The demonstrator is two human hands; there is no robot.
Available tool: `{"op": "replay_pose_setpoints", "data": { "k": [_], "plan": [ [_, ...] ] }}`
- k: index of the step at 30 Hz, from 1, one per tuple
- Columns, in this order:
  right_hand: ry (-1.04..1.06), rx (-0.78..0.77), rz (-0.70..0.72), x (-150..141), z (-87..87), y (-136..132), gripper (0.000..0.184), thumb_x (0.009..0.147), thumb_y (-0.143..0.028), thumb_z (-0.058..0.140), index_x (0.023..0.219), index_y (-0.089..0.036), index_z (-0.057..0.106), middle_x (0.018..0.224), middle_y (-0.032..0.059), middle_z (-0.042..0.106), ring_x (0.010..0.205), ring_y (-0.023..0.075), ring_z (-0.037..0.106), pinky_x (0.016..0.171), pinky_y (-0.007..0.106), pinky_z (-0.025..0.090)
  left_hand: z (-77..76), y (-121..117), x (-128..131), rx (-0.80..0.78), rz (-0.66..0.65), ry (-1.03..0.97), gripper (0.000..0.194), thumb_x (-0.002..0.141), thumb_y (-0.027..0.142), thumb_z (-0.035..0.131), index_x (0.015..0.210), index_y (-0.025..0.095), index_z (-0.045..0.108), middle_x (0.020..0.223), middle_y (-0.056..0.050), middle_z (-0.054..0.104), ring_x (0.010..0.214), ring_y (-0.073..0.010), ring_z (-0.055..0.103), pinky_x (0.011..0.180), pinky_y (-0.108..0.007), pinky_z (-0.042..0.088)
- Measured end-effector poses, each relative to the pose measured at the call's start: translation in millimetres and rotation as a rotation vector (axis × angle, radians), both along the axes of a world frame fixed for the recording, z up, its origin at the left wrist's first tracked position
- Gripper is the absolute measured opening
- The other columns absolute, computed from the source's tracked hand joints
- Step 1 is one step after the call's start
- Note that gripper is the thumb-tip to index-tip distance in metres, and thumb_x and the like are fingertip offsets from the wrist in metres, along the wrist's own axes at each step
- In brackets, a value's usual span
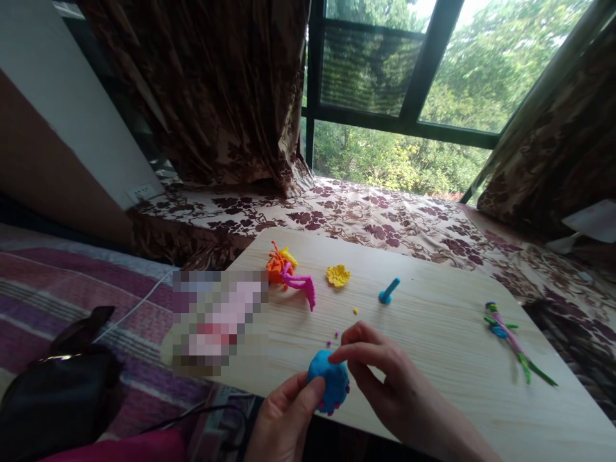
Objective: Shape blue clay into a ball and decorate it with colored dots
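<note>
My left hand point(286, 414) is closed round a rounded blue clay piece point(328, 378), thumb on its face, just over the table's near edge. Small purple clay bits point(332, 410) dot its lower and right rim. My right hand point(385, 362) reaches in from the right, its fingers bent together and the index fingertip touching the piece's upper edge. Whether a small bit is pinched there I cannot make out. Beyond the piece, tiny purple balls point(336, 334) and a yellow one point(355, 311) lie on the table.
On the wooden table point(447, 346) are an orange, yellow and pink clay figure point(283, 266), a ruffled yellow clay piece point(338, 276), an upright blue clay stick point(389, 291) and a green-and-pink clay stem point(513, 340). A pixelated patch covers the table's left side. A black bag point(58, 391) sits left.
</note>
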State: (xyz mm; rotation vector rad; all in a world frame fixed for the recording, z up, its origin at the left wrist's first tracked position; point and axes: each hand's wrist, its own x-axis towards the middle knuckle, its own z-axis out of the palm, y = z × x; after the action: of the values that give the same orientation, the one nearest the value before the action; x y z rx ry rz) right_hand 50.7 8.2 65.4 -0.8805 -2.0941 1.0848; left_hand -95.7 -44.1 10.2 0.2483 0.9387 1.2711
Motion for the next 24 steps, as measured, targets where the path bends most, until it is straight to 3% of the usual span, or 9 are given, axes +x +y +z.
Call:
{"op": "replay_pose_setpoints", "data": {
  "k": [4,7,10,15,18,22,24],
  "plan": [
    [-0.06,0.088,-0.111,6.6,-7.4,19.4,0.026,0.086,-0.011,0.042,0.097,-0.021,0.063,0.092,0.0048,0.057,0.083,0.0145,0.056,0.073,0.025,0.044,-2.8,1.3,-5.2,-0.023,0.01,-0.06,0.017,0.068,0.027,0.067,0.077,0.014,0.073,0.069,-0.006,0.073,0.074,-0.0212,0.065,0.07,-0.029,0.047],
    [-0.28,0.165,-0.234,7.4,-22.9,41.7,0.021,0.083,-0.014,0.046,0.091,-0.02,0.065,0.09,0.0043,0.06,0.079,0.014,0.057,0.07,0.024,0.043,-8.8,4.3,-10.9,-0.055,0.063,-0.076,0.017,0.066,0.026,0.069,0.077,0.013,0.072,0.073,-0.008,0.073,0.077,-0.0214,0.066,0.072,-0.029,0.048],
    [-0.479,0.174,-0.245,-0.5,-44.7,57.1,0.017,0.079,-0.016,0.051,0.081,-0.02,0.067,0.08,0.0032,0.063,0.069,0.0139,0.058,0.062,0.023,0.04,-12.2,6.2,-15.5,-0.142,0.109,-0.111,0.016,0.065,0.022,0.07,0.079,0.014,0.071,0.078,-0.008,0.074,0.077,-0.0197,0.067,0.069,-0.027,0.05],
    [-0.541,0.177,-0.254,-18.2,-69.5,60.2,0.013,0.071,-0.012,0.055,0.064,-0.016,0.066,0.069,0.0056,0.063,0.066,0.0167,0.057,0.06,0.026,0.036,-8.5,3.6,-18.7,-0.15,0.095,-0.149,0.02,0.067,0.023,0.069,0.085,0.014,0.07,0.079,-0.008,0.074,0.08,-0.0198,0.067,0.076,-0.028,0.05],
    [-0.512,0.158,-0.247,-19.6,-61.3,56.3,0.016,0.074,-0.011,0.053,0.066,-0.015,0.065,0.069,0.0051,0.064,0.065,0.0155,0.057,0.06,0.025,0.038,-5.4,1.5,-18.1,-0.13,0.088,-0.12,0.025,0.065,0.024,0.07,0.088,0.015,0.07,0.082,-0.007,0.074,0.083,-0.0206,0.066,0.082,-0.03,0.047],
    [-0.382,0.084,-0.144,-15.5,-26.1,42.8,0.015,0.083,-0.02,0.049,0.082,-0.019,0.064,0.07,-0.0006,0.065,0.062,0.0109,0.057,0.056,0.019,0.042,-4.4,1.0,-14.2,-0.017,0.038,-0.075,0.022,0.064,0.026,0.07,0.083,0.014,0.071,0.085,-0.009,0.073,0.085,-0.0221,0.064,0.086,-0.032,0.043],
    [-0.204,0.032,-0.062,-14.9,-9.1,33.3,0.013,0.083,-0.02,0.051,0.083,-0.019,0.064,0.072,-0.0007,0.064,0.066,0.0115,0.057,0.059,0.02,0.043,-4.1,1.4,-11.3,0.029,0.012,-0.039,0.022,0.065,0.027,0.069,0.083,0.013,0.071,0.082,-0.009,0.073,0.082,-0.0224,0.064,0.084,-0.033,0.042]
  ]
}}
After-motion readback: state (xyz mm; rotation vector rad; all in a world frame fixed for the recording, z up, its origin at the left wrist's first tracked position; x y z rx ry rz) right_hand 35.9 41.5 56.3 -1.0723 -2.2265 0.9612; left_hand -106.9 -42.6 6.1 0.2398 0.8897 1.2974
